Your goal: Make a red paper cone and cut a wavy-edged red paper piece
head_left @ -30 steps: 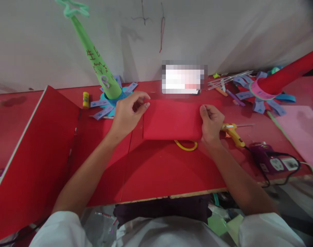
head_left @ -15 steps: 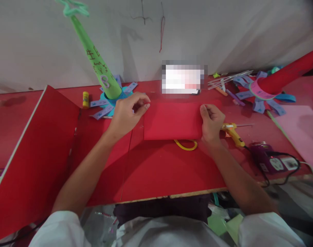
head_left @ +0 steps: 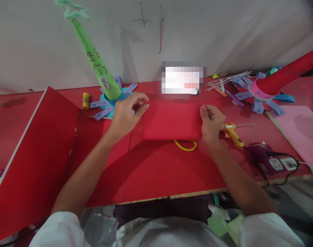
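Fingertips closed on its upper corners, a person's left hand [head_left: 127, 112] and right hand [head_left: 212, 124] hold red paper [head_left: 173, 121] over a red table [head_left: 151, 171] — a yellow handle [head_left: 187, 149] showing below it, a glue gun [head_left: 233, 133] beside the right hand.

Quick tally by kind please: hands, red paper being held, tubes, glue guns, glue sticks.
Left hand and right hand: 2
Red paper: 1
Green tube and red tube: 2
Glue gun: 1
Glue stick: 1
Total: 7
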A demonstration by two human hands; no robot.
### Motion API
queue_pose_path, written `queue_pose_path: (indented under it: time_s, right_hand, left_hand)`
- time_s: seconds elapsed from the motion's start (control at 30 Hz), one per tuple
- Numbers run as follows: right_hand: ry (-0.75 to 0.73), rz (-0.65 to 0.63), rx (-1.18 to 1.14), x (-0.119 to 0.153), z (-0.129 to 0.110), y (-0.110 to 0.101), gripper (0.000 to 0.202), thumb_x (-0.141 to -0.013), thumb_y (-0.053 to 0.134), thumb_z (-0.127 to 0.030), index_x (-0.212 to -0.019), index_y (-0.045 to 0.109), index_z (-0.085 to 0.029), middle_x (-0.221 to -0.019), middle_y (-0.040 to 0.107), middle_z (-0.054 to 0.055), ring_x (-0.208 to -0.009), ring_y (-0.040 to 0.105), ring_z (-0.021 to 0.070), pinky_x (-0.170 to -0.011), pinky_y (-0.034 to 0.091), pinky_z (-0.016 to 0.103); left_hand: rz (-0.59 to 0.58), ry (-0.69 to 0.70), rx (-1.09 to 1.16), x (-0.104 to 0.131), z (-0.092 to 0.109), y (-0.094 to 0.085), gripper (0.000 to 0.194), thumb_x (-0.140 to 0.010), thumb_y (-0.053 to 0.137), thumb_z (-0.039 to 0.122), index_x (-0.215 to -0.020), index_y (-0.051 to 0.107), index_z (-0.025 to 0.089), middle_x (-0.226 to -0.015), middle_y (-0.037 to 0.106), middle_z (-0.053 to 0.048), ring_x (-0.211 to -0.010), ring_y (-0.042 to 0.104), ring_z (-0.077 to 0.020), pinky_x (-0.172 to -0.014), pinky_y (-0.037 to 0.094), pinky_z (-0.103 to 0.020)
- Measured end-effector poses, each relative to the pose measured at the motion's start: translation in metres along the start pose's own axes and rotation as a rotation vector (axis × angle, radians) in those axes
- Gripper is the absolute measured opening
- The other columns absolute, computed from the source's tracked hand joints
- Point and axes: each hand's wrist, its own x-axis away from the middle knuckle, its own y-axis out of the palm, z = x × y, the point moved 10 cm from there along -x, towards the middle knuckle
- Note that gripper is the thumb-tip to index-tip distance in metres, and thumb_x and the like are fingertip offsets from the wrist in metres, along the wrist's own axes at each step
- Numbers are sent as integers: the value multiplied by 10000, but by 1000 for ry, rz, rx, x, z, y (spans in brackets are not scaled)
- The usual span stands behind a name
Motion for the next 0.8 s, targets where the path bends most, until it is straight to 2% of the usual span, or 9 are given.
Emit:
queue_pose_path:
  time_s: [0.2,0.33,0.5,0.67,0.8]
  right_hand:
    - [-49,26,62,3,-13,-4,515,-921,705,-742,-801,676,-242,-728,604,21,-672,546,206,-628,477,365]
    - [-42,-10,60,4,-14,-2,475,-937,705,-720,-942,733,-245,-763,639,34,-699,606,229,-664,503,393]
    - [-4,-68,103,6,-13,2,461,-954,713,-684,-1150,754,-269,-640,452,-39,-554,420,192,-574,347,364]
    - [-47,-98,61,9,-24,7,435,-962,715,-661,-1117,722,-255,-619,415,-58,-522,304,165,-556,240,360]
    - [-57,-131,50,11,-27,11,403,-970,719,-640,-1117,716,-264,-586,359,-80,-504,298,162,-541,234,363]
  left_hand:
    - [-3,-12,34,-1,-4,1,61,-1001,652,287,-1022,674,234,-879,697,-15,-748,655,-158,-696,552,-311]
    - [6,-17,49,-2,-8,1,70,-1015,651,303,-1007,666,235,-872,687,-21,-732,644,-155,-679,546,-306]
    - [12,-14,45,-3,-13,1,64,-1010,653,296,-1007,678,237,-869,681,-23,-734,641,-158,-671,534,-308]
    - [14,19,32,-3,-17,0,65,-1015,644,294,-1018,671,235,-880,686,-22,-746,643,-160,-673,519,-310]
    - [17,7,-5,-3,-24,-2,62,-1000,637,274,-1020,676,230,-900,711,-18,-759,658,-156,-654,507,-303]
